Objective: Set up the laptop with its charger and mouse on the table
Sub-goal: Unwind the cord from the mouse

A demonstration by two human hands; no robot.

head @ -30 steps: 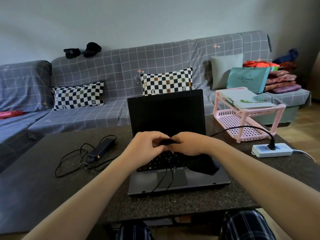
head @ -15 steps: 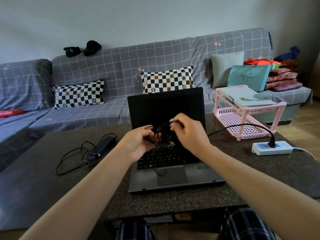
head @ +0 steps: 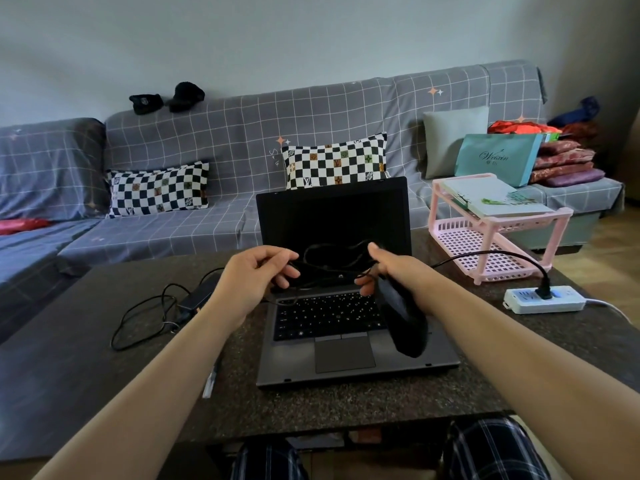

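Both hands are hovering above the keyboard of the open dark grey laptop point(head: 346, 327), which is standing in the middle of the dark speckled stone worktop point(head: 104, 393). The left hand point(head: 254, 277) is pinching the thin black mouse cable point(head: 332, 252) with its fingers. The right hand point(head: 391, 268) is gripping the same cable, and the black computer mouse point(head: 405, 323) is hanging under it. The black charger brick point(head: 199, 294) with its tangled cord is lying on the worktop, left of the laptop. A black plug is sitting in the white power strip point(head: 543, 299) at the right.
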